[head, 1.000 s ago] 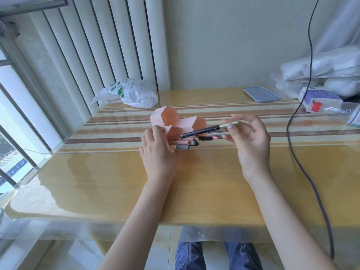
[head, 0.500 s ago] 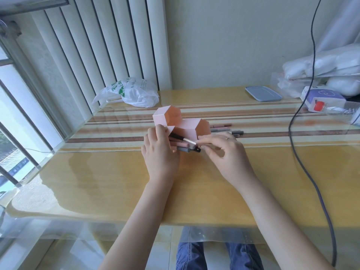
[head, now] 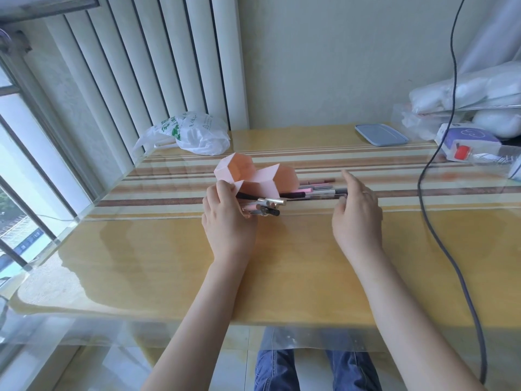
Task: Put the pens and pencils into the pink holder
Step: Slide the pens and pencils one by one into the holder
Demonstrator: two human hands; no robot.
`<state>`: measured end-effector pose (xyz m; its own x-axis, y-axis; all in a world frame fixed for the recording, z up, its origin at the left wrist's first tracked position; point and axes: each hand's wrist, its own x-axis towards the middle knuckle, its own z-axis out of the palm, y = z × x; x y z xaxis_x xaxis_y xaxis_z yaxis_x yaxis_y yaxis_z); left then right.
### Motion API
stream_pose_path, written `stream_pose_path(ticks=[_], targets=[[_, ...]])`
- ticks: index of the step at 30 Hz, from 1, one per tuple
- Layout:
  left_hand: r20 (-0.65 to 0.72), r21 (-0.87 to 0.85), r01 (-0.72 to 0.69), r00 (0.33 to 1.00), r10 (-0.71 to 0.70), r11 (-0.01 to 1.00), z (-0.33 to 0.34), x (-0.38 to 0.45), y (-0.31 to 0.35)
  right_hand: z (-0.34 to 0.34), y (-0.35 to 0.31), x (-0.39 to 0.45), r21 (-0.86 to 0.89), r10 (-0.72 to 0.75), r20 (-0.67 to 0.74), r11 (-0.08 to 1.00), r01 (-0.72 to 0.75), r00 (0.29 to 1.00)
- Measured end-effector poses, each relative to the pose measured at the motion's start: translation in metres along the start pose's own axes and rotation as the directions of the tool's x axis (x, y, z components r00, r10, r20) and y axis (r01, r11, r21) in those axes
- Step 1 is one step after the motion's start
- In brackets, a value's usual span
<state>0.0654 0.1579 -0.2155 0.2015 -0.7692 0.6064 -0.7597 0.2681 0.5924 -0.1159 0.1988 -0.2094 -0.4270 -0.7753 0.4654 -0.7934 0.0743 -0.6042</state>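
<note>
The pink holder (head: 260, 180), made of hexagonal tubes, lies tilted on the striped tabletop. Several pens (head: 265, 206) stick out of its near opening, among them a black pen with a silver end. My left hand (head: 228, 218) grips the holder's near left edge. More pens and pencils (head: 318, 190) lie in a row on the table just right of the holder. My right hand (head: 356, 213) hovers over the right ends of these loose pens, fingers spread, holding nothing that I can see.
A white plastic bag (head: 194, 134) sits at the back left by the blinds. At the back right are a blue lid (head: 380, 134), a purple-and-white box (head: 468, 142) and plastic-wrapped packs (head: 465, 94). A dark cable (head: 428, 221) hangs down across the right side.
My right hand carried the black pen into the holder, let it go, then moved right to the loose pens. My left hand stayed on the holder.
</note>
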Motion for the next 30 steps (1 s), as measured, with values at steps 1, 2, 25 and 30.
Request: stream_pose_path(ticks=[1,2,25,30], targets=[[0.003,-0.014,0.012,1.000,-0.012,1.000,-0.001,0.000,0.000,0.002,0.003,0.002,-0.103,0.090,0.108,0.992,-0.079,0.990],[0.006,-0.021,0.020,1.000,-0.020,1.000,-0.001,0.000,0.000,0.004,0.004,0.002,-0.184,0.150,0.201,0.976,-0.113,0.968],[0.023,-0.022,0.045,0.999,-0.045,0.999,-0.003,0.000,0.002,0.029,0.022,0.033,-0.294,0.039,0.132,0.956,0.001,0.991],[0.023,-0.019,0.047,0.999,-0.046,0.999,-0.003,0.000,0.002,0.031,0.025,0.034,-0.312,0.028,0.149,0.950,0.020,0.988]])
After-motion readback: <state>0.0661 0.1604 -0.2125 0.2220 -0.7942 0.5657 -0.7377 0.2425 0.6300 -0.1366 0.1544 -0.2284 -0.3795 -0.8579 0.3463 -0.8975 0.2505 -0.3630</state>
